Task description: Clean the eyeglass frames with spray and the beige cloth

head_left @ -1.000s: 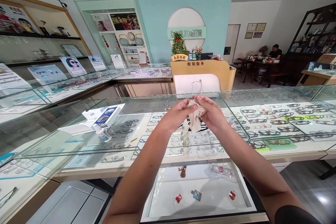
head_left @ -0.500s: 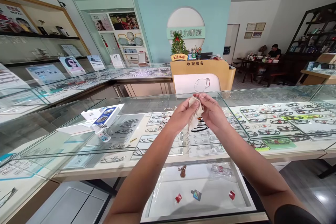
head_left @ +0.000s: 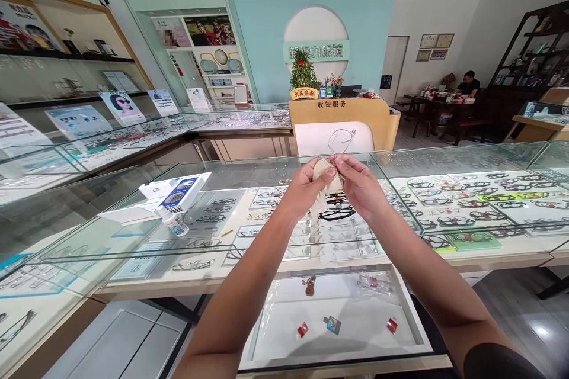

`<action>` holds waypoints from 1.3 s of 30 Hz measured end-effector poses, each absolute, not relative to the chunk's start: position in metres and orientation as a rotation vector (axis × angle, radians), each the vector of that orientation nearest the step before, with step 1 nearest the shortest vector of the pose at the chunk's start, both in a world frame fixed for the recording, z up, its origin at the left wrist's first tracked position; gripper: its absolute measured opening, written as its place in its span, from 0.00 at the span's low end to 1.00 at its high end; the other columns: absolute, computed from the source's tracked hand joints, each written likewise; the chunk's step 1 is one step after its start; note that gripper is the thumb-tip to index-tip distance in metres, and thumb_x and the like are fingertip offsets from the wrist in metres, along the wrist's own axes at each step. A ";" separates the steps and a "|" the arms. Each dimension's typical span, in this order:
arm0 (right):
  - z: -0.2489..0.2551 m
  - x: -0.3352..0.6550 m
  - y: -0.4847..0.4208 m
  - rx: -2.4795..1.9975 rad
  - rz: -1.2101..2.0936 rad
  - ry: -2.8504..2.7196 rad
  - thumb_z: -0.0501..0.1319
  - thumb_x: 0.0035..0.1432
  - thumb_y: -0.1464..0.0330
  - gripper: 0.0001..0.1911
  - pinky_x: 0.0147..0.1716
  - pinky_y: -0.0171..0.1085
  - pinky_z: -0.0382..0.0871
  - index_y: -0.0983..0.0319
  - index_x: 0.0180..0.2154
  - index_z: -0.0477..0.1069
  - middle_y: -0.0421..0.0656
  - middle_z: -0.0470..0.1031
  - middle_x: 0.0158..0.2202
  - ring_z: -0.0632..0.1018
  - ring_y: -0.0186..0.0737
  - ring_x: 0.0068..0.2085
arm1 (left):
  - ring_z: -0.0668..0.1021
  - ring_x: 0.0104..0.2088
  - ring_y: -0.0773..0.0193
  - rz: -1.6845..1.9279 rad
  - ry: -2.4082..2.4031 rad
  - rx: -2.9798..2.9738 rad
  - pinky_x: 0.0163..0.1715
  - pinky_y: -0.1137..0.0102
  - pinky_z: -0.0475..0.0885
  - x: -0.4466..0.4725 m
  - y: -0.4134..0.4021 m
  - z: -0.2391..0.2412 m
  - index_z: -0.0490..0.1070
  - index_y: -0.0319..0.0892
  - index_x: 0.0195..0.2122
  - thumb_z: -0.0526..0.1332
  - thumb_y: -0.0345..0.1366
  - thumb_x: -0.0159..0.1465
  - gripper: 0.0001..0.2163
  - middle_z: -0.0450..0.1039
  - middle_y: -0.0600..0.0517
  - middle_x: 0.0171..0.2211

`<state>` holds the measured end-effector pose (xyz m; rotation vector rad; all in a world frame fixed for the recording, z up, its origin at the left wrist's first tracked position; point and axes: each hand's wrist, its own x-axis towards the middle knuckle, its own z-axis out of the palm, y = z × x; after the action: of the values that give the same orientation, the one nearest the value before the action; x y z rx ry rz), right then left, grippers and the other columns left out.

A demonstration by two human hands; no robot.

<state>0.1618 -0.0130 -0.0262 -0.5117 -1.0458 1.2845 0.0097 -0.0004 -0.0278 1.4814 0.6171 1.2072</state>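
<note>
Both my hands meet above the glass counter (head_left: 249, 174). My left hand (head_left: 306, 186) is closed on a beige cleaning cloth (head_left: 320, 173), pinching it against a pair of clear-framed glasses (head_left: 341, 141). My right hand (head_left: 360, 183) is closed on the glasses from the right side. One lens sticks up above my fingers. The cloth's lower corner hangs down between my wrists.
Display cases full of glasses run left and right. A small spray bottle (head_left: 176, 224) and a blue-and-white box (head_left: 180, 194) lie on the counter at left. An open drawer (head_left: 333, 320) with small items sits below. A wooden cashier desk (head_left: 344, 115) stands behind; a person sits at a far table (head_left: 467, 84).
My hands have risen slightly and the glasses have turned between my fingers, the raised lens tilting to the right. The cloth is bunched higher between my thumbs.
</note>
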 end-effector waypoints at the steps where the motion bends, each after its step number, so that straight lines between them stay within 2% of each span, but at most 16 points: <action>1: -0.026 0.162 -0.013 -0.515 1.294 -1.040 0.81 0.46 0.53 0.17 0.41 0.39 0.70 0.53 0.33 0.84 0.39 0.83 0.43 0.77 0.40 0.43 | 0.67 0.29 0.68 1.209 0.617 1.479 0.30 0.71 0.60 0.010 0.000 -0.028 0.74 0.43 0.42 0.75 0.55 0.61 0.22 0.68 0.56 0.29; 6: -0.026 0.162 -0.015 -0.503 1.319 -1.084 0.80 0.48 0.53 0.15 0.32 0.38 0.66 0.53 0.34 0.85 0.39 0.83 0.41 0.74 0.37 0.36 | 0.68 0.28 0.68 1.273 0.637 1.520 0.31 0.70 0.64 0.013 0.001 -0.030 0.73 0.44 0.40 0.72 0.55 0.65 0.20 0.67 0.57 0.28; 10: -0.026 0.160 -0.016 -0.464 1.302 -1.084 0.80 0.50 0.55 0.13 0.36 0.37 0.68 0.53 0.32 0.84 0.39 0.83 0.39 0.75 0.37 0.39 | 0.65 0.26 0.69 1.390 0.652 1.538 0.30 0.70 0.64 0.017 0.001 -0.030 0.69 0.43 0.33 0.71 0.59 0.64 0.24 0.64 0.57 0.26; 13: -0.027 0.160 -0.016 -0.467 1.309 -1.109 0.79 0.52 0.54 0.13 0.37 0.39 0.69 0.53 0.33 0.83 0.39 0.83 0.41 0.77 0.39 0.39 | 0.63 0.26 0.68 1.435 0.687 1.567 0.29 0.70 0.62 0.017 0.001 -0.031 0.71 0.43 0.34 0.69 0.62 0.64 0.25 0.60 0.57 0.25; 18: -0.025 0.164 -0.015 -0.485 1.317 -1.060 0.80 0.50 0.55 0.13 0.45 0.39 0.72 0.54 0.33 0.84 0.39 0.84 0.40 0.79 0.41 0.44 | 0.68 0.32 0.65 1.342 0.689 1.649 0.36 0.69 0.65 0.008 0.002 -0.028 0.74 0.42 0.34 0.65 0.62 0.68 0.25 0.68 0.53 0.30; 22: -0.025 0.168 -0.010 -0.464 1.351 -1.033 0.80 0.50 0.57 0.13 0.44 0.38 0.72 0.55 0.34 0.85 0.39 0.83 0.40 0.78 0.39 0.42 | 0.74 0.37 0.61 1.117 0.592 1.669 0.41 0.68 0.67 -0.004 0.003 -0.022 0.79 0.42 0.42 0.67 0.60 0.67 0.23 0.75 0.51 0.35; 26: -0.026 0.169 -0.006 -0.477 1.377 -1.029 0.80 0.50 0.56 0.14 0.42 0.38 0.72 0.56 0.34 0.84 0.39 0.83 0.39 0.78 0.39 0.40 | 0.72 0.32 0.64 0.990 0.558 1.660 0.36 0.70 0.64 -0.012 0.007 -0.022 0.78 0.41 0.41 0.74 0.55 0.62 0.21 0.74 0.53 0.32; 31: -0.026 0.168 -0.009 -0.462 1.408 -1.021 0.80 0.50 0.57 0.14 0.42 0.36 0.72 0.57 0.35 0.84 0.39 0.83 0.40 0.78 0.38 0.41 | 0.70 0.31 0.68 1.061 0.573 1.649 0.33 0.72 0.63 -0.005 0.004 -0.023 0.75 0.41 0.39 0.79 0.50 0.57 0.21 0.72 0.55 0.31; 34: -0.026 0.166 -0.014 -0.463 1.402 -1.041 0.80 0.51 0.56 0.15 0.41 0.36 0.71 0.56 0.36 0.84 0.39 0.82 0.40 0.77 0.38 0.41 | 0.68 0.30 0.69 1.152 0.599 1.603 0.32 0.73 0.62 0.003 -0.001 -0.023 0.75 0.41 0.38 0.79 0.52 0.57 0.22 0.70 0.56 0.30; 39: -0.024 0.162 -0.019 -0.487 1.336 -1.079 0.80 0.49 0.54 0.15 0.40 0.38 0.71 0.54 0.32 0.82 0.39 0.82 0.41 0.76 0.40 0.41 | 0.66 0.29 0.68 1.313 0.682 1.565 0.31 0.72 0.61 0.017 -0.007 -0.026 0.73 0.42 0.38 0.75 0.58 0.59 0.24 0.66 0.57 0.28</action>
<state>0.1624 -0.0190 -0.0236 -0.4872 -1.0788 1.3357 0.0166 -0.0068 -0.0263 1.5648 0.6824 1.3133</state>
